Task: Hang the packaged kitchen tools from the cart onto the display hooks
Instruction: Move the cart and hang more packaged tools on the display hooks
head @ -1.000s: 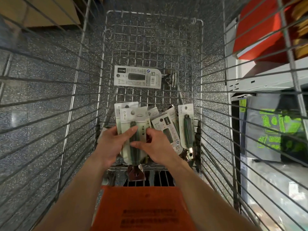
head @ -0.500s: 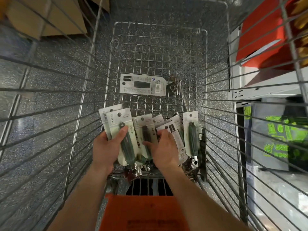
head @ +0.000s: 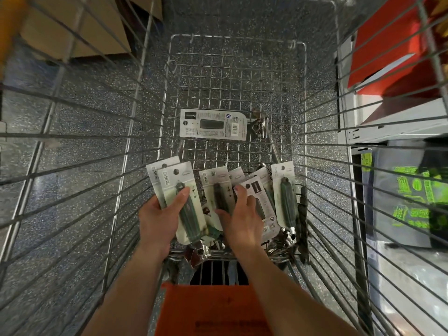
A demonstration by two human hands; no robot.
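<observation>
Inside a wire cart [head: 232,76], the left hand [head: 158,219] pinches two carded tool packs [head: 177,175] under its thumb; the right hand [head: 244,214] rests loosely spread fingers [head: 238,192] on the pile [head: 284,190].

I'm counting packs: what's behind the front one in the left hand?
A second card peeks out behind the front pack, gripped in the left hand. Its tool is covered; whether more lie behind is hidden.

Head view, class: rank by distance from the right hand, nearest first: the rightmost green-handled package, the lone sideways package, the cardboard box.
1. Rightmost green-handled package, just right of the right hand.
2. Lone sideways package, ahead, farther up the cart floor.
3. Cardboard box, outside, far left.
</observation>
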